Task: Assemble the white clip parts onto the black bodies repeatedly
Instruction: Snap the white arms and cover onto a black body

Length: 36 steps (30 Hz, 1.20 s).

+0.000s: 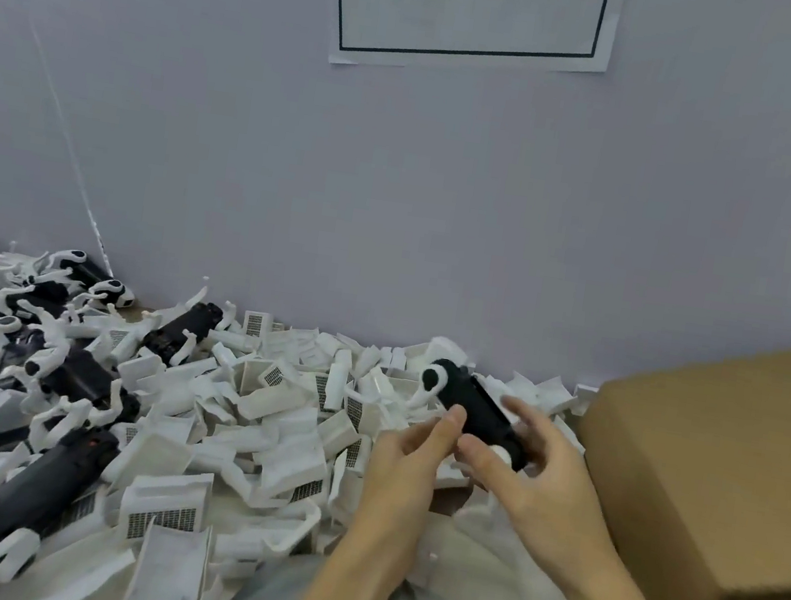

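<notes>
A black body with a white clip part on its far end is held above the pile, tilted from upper left to lower right. My left hand grips its near side, thumb against the black body. My right hand holds the lower right end, thumb beside a small white round piece, fingers curled behind the body. Loose white clip parts cover the table in a heap.
Several black bodies with white clips fitted lie at the left, one large one near the front. A brown cardboard box stands at the right. A grey wall with a paper sign rises behind the pile.
</notes>
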Available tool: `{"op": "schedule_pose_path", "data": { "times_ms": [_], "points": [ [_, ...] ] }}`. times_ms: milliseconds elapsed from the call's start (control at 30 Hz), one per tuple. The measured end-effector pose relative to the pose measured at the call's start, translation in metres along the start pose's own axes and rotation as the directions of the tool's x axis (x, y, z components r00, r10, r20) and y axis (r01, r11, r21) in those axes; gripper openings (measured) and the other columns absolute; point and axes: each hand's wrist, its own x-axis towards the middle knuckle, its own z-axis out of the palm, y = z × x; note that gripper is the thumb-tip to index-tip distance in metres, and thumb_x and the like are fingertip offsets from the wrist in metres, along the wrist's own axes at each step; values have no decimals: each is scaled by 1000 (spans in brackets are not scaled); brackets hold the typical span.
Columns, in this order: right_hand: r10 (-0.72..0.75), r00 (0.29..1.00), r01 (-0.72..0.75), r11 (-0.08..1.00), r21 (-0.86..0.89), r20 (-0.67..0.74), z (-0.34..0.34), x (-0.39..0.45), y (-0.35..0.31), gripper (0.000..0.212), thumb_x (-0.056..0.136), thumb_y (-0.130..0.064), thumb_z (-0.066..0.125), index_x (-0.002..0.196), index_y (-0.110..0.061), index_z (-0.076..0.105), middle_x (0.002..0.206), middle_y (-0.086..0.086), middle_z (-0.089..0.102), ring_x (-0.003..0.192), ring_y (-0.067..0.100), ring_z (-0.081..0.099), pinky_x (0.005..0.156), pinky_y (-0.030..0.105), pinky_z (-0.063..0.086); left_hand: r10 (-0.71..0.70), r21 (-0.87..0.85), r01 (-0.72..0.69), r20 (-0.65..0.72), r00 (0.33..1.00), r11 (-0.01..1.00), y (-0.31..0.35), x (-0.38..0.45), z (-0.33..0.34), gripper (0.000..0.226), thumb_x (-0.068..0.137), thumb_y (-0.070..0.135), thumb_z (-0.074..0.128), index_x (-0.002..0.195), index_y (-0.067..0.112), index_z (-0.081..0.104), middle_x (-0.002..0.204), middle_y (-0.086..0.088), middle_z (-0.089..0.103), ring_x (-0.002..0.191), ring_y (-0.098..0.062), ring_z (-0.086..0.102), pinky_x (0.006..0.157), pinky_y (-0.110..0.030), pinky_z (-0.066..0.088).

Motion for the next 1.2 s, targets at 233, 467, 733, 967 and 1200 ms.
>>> {"op": "schedule_pose_path", "data": {
  "times_ms": [233,467,733,967,1200],
  "points": [
    [-157,988,147,925,-349,0,9,2,11,90,58,-66,77,139,-41,47,123,-30,49,124,0,46,105,34,45,15,-57,-17,-27,1000,998,6,2,3,35,96,44,63,109,14,75,103,-14,77,91,-34,74,72,-50,56],
    [-169,985,168,854,-493,41,15,4,20,82,65,-67,64,139,-48,34,116,-29,45,119,-2,44,95,24,40,41,-147,-48,-54,998,988,-1,3,2,18,99,18,63,113,23,73,106,-11,78,98,-32,75,79,-56,58],
    [-209,977,168,860,-482,-31,25,-2,21,40,71,-55,68,104,-39,54,94,-17,63,90,-1,59,71,25,51,104,-115,-110,-54,993,987,-1,-3,7,20,98,10,64,114,19,73,102,-4,79,98,-23,75,66,-29,54],
    [-255,961,177,864,-472,-105,22,-17,22,40,73,-58,64,107,-36,62,92,-16,66,88,2,61,73,29,53,135,-80,-136,-12,991,988,-2,-12,13,21,99,9,62,117,15,73,105,-3,79,104,-17,73,95,-35,56],
    [-287,951,195,848,-492,-118,21,-26,21,38,75,-57,64,104,-33,63,88,-15,66,84,5,62,74,32,54,125,-81,-125,-5,992,989,-4,-16,13,19,99,13,64,114,17,73,102,-4,79,99,-16,75,87,-31,59]
  ]
}}
